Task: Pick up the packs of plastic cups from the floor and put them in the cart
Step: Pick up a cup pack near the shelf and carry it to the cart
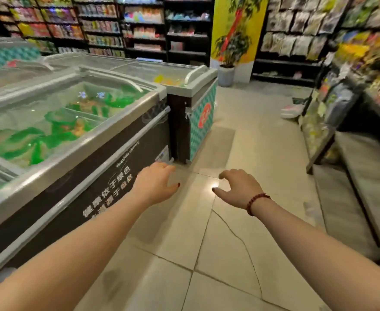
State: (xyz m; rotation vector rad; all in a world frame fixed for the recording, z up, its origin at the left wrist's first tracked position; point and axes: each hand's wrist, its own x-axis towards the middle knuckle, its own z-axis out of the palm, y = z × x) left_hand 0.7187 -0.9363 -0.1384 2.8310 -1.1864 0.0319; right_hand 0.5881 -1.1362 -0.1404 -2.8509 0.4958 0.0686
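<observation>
Both my arms reach forward over the tiled shop floor. My left hand [156, 184] hangs beside the freezer's corner, fingers loosely curled and apart, holding nothing. My right hand [240, 187], with a bead bracelet on the wrist, is level with it to the right, fingers curved and empty. A pale pinkish-white object [291, 110] lies on the floor far ahead by the right shelf; blur hides whether it is a pack of cups. No cart is in view.
A long chest freezer [76, 140] with glass lids runs along the left, a second freezer [193, 95] beyond it. Low display racks [319, 135] line the right. Stocked shelves and a potted plant [226, 75] stand at the back. The tiled aisle [207, 243] runs between them.
</observation>
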